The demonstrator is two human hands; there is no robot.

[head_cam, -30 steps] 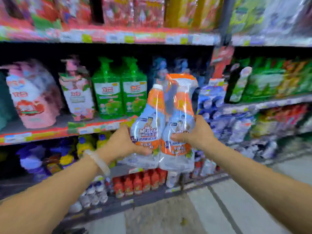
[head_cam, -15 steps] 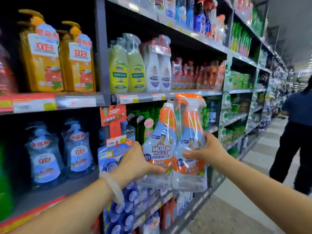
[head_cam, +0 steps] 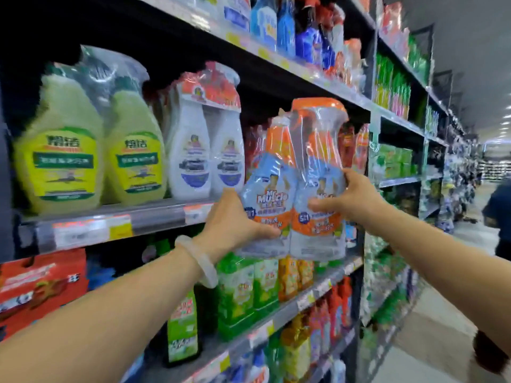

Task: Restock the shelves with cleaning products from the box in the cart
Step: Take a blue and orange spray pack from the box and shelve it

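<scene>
A shrink-wrapped twin pack of orange and pale blue spray cleaner bottles (head_cam: 298,172) is held up in front of the shelving. My left hand (head_cam: 235,219) grips its lower left side, thumb across the front. My right hand (head_cam: 348,197) grips its right side. The pack hangs just off the edge of the upper shelf (head_cam: 154,219), to the right of a white twin pack (head_cam: 206,150) standing there. Red-orange bottles (head_cam: 354,145) show on the shelf behind the held pack. The cart and box are out of view.
Yellow-green spray bottles (head_cam: 91,150) stand at the shelf's left. Green and orange refill packs (head_cam: 265,283) fill the shelf below. Blue bottles (head_cam: 279,26) sit on the shelf above. A person in dark clothes (head_cam: 497,214) stands down the aisle at right.
My view has swung right and up along the shelving. Both hands raised the twin pack from the lower shelves to the level of the upper shelf.
</scene>
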